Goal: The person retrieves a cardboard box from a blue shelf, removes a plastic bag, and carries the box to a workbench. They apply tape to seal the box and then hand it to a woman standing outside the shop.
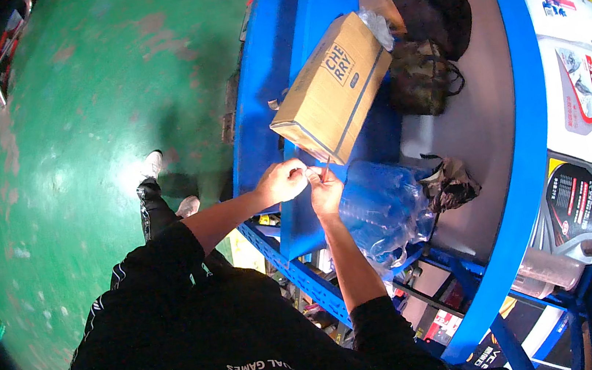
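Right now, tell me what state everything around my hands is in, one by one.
Left hand: fingers curled, close to the right hand's fingertips
Right hand: fingers bent; grip too small to make out
Cardboard box: set at a slant; open or sealed, cannot tell
Clear plastic bundle: see-through, film wrinkled
Dark bag: crumpled
Camouflage bag: handle loop sticking out
Grey jug: red cap on

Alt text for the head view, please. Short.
A person's left hand and right hand are close together at the near end of a cardboard box; anything between their fingertips is too small to identify. Clear plastic packaging lies beside the right hand, blue shelving and plastic jugs further right, green floor at left.
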`<state>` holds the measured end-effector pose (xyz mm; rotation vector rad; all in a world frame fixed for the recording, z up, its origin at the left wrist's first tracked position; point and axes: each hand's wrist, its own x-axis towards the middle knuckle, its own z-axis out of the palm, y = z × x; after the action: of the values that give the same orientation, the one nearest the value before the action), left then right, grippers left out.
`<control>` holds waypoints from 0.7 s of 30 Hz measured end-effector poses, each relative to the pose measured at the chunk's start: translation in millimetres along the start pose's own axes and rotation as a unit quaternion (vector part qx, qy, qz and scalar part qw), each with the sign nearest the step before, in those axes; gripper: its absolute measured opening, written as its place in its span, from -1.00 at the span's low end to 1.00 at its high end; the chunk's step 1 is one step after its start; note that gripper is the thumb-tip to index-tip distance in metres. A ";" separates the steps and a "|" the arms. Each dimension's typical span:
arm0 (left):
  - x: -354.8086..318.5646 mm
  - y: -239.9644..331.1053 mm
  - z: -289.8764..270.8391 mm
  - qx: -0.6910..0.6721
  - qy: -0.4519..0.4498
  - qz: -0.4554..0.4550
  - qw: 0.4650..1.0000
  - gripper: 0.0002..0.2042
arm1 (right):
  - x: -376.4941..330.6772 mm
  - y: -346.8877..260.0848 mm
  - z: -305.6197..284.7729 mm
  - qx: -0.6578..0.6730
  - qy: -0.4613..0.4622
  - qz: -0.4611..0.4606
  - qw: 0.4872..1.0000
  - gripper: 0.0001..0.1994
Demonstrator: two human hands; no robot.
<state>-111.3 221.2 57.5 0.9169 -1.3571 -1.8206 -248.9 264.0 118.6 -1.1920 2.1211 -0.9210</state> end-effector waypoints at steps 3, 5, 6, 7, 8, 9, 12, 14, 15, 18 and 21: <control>0.3 9.2 12.4 -0.045 -0.085 -0.026 0.995 -0.43 | 6.2 6.8 -29.6 -0.122 0.037 -0.083 0.988 -0.97; 4.3 17.7 18.4 0.042 -0.097 -0.030 0.994 -0.35 | 14.3 7.7 -50.4 -0.132 0.056 -0.074 0.987 -0.95; 6.7 21.9 21.1 0.067 -0.142 -0.055 0.986 -0.42 | 20.5 7.6 -60.1 -0.151 0.072 -0.044 0.985 -0.94; 9.7 26.6 25.4 0.097 -0.120 -0.065 0.986 -0.48 | 29.2 7.0 -69.1 -0.066 0.079 -0.071 0.992 -0.92; 12.5 30.8 29.4 0.121 -0.118 -0.086 0.982 -0.56 | 39.2 6.8 -78.2 -0.021 0.092 -0.075 0.993 -0.91; 16.0 34.6 34.3 0.149 -0.106 -0.123 0.975 -0.61 | 52.0 6.8 -86.1 -0.070 0.070 -0.087 0.991 -0.89; 25.5 42.2 48.9 0.029 -0.083 -0.198 0.976 -0.71 | 93.6 15.0 -89.7 -0.104 0.025 -0.174 0.979 -0.92; 31.5 42.6 56.6 0.067 -0.044 -0.182 0.980 -0.70 | 112.8 24.4 -82.3 -0.071 -0.009 -0.092 0.993 -0.90; 34.6 41.3 59.2 0.078 -0.034 -0.196 0.977 -0.71 | 113.7 29.2 -79.0 -0.067 -0.005 -0.079 0.995 -0.90; 44.9 35.3 62.1 0.128 -0.012 -0.212 0.969 -0.72 | 113.8 37.6 -65.7 -0.200 0.032 -0.128 0.971 -0.91; 57.6 27.8 60.0 0.157 -0.008 -0.204 0.966 -0.71 | 104.4 35.5 -62.4 -0.244 0.168 -0.136 0.945 -0.52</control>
<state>-189.2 195.8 88.9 1.4387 -1.5848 -1.9391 -360.8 204.7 117.9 -1.7097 2.6035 -0.7765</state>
